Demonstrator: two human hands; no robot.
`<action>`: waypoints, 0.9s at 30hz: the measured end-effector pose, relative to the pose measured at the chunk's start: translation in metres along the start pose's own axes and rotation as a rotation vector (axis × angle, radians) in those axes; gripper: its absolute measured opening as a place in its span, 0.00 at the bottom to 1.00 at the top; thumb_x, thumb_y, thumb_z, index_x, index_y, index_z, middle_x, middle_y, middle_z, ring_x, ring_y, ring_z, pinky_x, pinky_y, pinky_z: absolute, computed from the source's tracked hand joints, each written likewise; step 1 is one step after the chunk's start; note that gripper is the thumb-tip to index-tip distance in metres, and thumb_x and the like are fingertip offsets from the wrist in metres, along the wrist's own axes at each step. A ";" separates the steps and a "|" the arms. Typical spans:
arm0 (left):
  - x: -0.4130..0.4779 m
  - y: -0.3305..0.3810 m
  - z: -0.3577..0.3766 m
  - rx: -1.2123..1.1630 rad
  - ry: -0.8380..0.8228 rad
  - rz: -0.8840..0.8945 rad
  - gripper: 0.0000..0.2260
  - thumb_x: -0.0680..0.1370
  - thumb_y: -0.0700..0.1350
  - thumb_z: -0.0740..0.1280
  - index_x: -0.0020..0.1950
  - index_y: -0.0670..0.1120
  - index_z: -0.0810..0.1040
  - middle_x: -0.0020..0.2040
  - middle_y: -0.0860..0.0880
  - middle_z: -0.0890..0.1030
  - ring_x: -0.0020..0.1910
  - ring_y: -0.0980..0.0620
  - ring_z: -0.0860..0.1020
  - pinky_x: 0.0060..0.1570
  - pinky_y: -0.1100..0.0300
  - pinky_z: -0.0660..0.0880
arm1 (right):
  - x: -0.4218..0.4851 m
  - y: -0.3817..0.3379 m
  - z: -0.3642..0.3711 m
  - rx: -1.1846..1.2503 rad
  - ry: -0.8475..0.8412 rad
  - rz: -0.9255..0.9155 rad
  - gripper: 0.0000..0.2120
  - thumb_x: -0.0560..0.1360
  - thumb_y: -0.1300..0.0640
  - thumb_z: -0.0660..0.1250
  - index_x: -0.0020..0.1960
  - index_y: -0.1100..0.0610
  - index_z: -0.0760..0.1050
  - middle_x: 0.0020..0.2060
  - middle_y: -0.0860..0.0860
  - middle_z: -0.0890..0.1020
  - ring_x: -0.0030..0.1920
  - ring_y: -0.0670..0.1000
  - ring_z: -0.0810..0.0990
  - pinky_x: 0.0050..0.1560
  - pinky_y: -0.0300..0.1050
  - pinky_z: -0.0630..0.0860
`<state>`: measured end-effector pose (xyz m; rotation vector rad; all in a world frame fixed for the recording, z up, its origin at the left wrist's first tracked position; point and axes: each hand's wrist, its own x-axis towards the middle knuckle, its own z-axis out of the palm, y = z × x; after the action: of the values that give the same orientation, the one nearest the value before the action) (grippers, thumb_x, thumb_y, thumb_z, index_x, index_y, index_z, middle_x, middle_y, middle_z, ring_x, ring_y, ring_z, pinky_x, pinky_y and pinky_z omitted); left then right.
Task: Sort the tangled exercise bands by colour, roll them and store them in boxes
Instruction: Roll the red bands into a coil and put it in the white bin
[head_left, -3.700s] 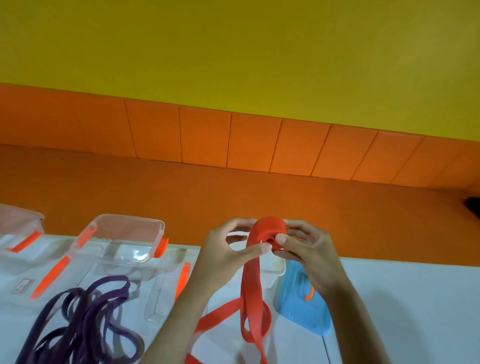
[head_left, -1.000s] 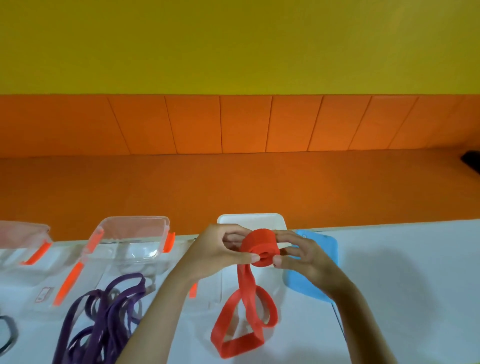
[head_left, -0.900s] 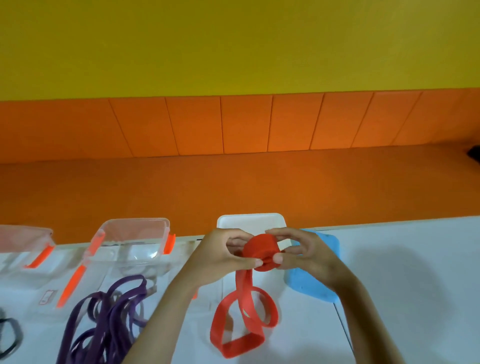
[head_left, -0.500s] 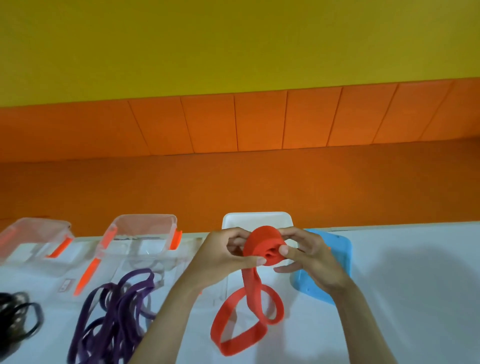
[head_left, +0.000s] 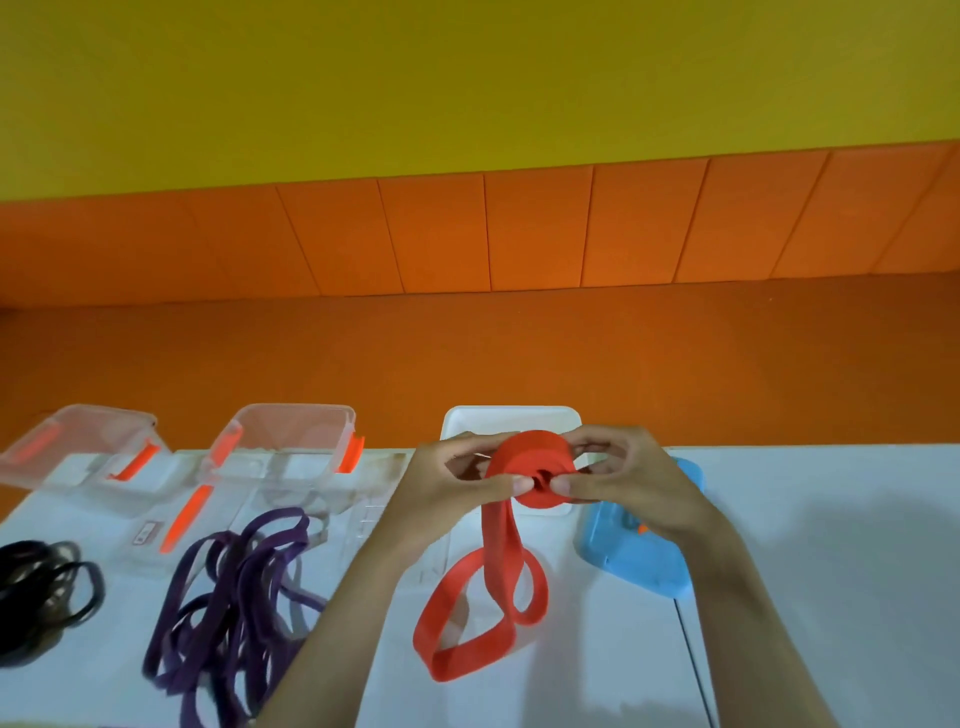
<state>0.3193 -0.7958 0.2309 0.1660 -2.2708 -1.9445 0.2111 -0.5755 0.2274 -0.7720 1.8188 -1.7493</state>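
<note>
Your left hand (head_left: 452, 486) and right hand (head_left: 626, 478) pinch the half-rolled red band (head_left: 530, 465) above the surface (head_left: 831, 571), its tail trailing below. Purple bands (head_left: 234, 587) and black bands (head_left: 41, 587) lie unrolled; the clear boxes (head_left: 291, 431) look empty.

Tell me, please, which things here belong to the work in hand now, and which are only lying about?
In hand: red exercise band, partly rolled, pinched by left hand and right hand; white box behind them.
Lying about for now: purple bands, black bands, two clear boxes, blue lid.
</note>
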 end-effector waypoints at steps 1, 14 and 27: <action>-0.001 0.000 0.006 -0.065 0.055 -0.014 0.20 0.67 0.54 0.83 0.59 0.57 0.88 0.53 0.53 0.89 0.54 0.53 0.87 0.51 0.64 0.82 | -0.003 0.006 0.001 0.067 0.052 -0.003 0.18 0.67 0.52 0.84 0.54 0.52 0.86 0.51 0.54 0.87 0.48 0.61 0.88 0.51 0.49 0.85; 0.003 -0.005 0.020 0.262 -0.130 -0.003 0.12 0.74 0.54 0.81 0.55 0.52 0.87 0.50 0.56 0.89 0.51 0.54 0.88 0.54 0.61 0.83 | -0.032 0.050 0.004 0.300 0.016 0.059 0.22 0.74 0.51 0.79 0.66 0.55 0.80 0.61 0.57 0.83 0.60 0.62 0.85 0.55 0.56 0.84; 0.011 0.000 0.024 0.037 0.051 0.010 0.21 0.62 0.53 0.85 0.52 0.53 0.87 0.48 0.53 0.89 0.49 0.56 0.86 0.52 0.61 0.83 | -0.025 0.022 0.016 0.370 0.178 -0.091 0.18 0.74 0.57 0.79 0.62 0.59 0.81 0.59 0.59 0.83 0.61 0.60 0.84 0.57 0.53 0.83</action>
<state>0.3041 -0.7749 0.2278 0.2048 -2.2716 -1.8727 0.2387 -0.5695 0.2039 -0.5712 1.5153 -2.1904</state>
